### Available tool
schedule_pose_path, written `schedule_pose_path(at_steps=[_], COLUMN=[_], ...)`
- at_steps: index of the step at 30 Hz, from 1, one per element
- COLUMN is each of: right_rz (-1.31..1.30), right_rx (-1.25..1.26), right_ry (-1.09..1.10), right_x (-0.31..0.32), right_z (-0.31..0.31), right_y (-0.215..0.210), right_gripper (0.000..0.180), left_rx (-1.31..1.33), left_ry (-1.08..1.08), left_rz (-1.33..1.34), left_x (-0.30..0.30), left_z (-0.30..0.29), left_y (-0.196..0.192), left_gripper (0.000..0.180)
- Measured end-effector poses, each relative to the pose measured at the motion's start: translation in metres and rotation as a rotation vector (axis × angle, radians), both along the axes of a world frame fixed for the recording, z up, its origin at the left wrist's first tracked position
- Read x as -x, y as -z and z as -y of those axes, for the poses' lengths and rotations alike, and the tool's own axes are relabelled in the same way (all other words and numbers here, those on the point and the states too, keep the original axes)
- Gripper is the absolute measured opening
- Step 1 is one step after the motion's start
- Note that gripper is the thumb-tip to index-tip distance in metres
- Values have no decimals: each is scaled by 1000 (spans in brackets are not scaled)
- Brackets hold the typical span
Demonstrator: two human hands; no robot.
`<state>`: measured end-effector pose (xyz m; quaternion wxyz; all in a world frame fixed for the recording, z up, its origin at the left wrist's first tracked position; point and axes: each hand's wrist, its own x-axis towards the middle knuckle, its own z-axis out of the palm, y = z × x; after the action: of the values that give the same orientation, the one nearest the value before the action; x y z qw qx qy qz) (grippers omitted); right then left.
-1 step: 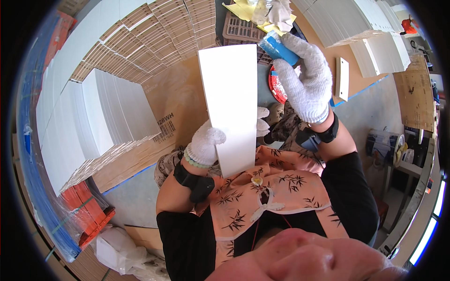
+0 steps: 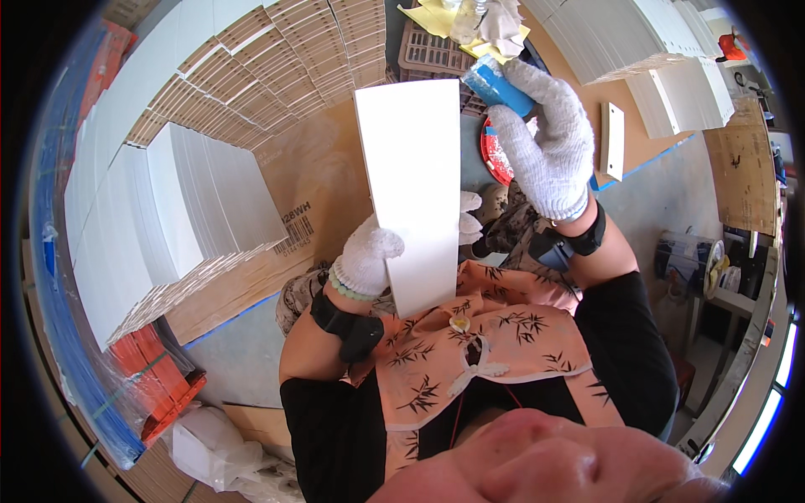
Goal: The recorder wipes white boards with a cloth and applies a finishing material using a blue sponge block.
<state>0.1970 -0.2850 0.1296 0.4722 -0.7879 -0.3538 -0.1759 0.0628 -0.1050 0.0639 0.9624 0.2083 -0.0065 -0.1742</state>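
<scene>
A long white board [image 2: 412, 184] stands tilted in front of my apron, its lower end against the cloth. My left hand [image 2: 369, 256] is closed on it in a knitted white glove, with the thumb on the near face and fingertips showing past the far edge. My right hand [image 2: 549, 134], gloved the same way, pinches a blue block [image 2: 498, 85] between thumb and fingers. White residue covers one end of the block, which is held to the right of the board's upper end. Below it, partly hidden by the right hand, lies a red dish [image 2: 495, 155] with white bits inside.
Stacked white boards [image 2: 214, 197] rise at left, with more stacks [image 2: 616, 38] at upper right. A single narrow white piece [image 2: 613, 141] lies on brown board. Yellow cloths [image 2: 434, 17] rest by a brown plastic crate [image 2: 423, 50]. An orange pallet [image 2: 159, 381] sits at lower left.
</scene>
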Motion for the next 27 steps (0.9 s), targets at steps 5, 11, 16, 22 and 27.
schedule_pose_path(at_steps=[5, 11, 16, 22, 27], right_rz=[46, -42, 35, 97, 75], right_rx=[17, -16, 37, 52, 10], right_ry=[45, 33, 0, -22, -60], right_x=[-8, -10, -6, -7, -7], right_z=[2, 0, 1, 1, -2], right_y=[1, 2, -6, -2, -5], right_gripper=[39, 37, 38, 41, 40], left_rx=[-11, -13, -17, -22, -23], left_ry=[1, 11, -2, -18, 14], left_rz=[102, 92, 100, 75, 111], left_x=[1, 0, -2, -1, -3], left_z=[-1, -1, -3, -1, -4], left_y=[1, 3, 1, 1, 4], left_gripper=[90, 89, 89, 91, 92])
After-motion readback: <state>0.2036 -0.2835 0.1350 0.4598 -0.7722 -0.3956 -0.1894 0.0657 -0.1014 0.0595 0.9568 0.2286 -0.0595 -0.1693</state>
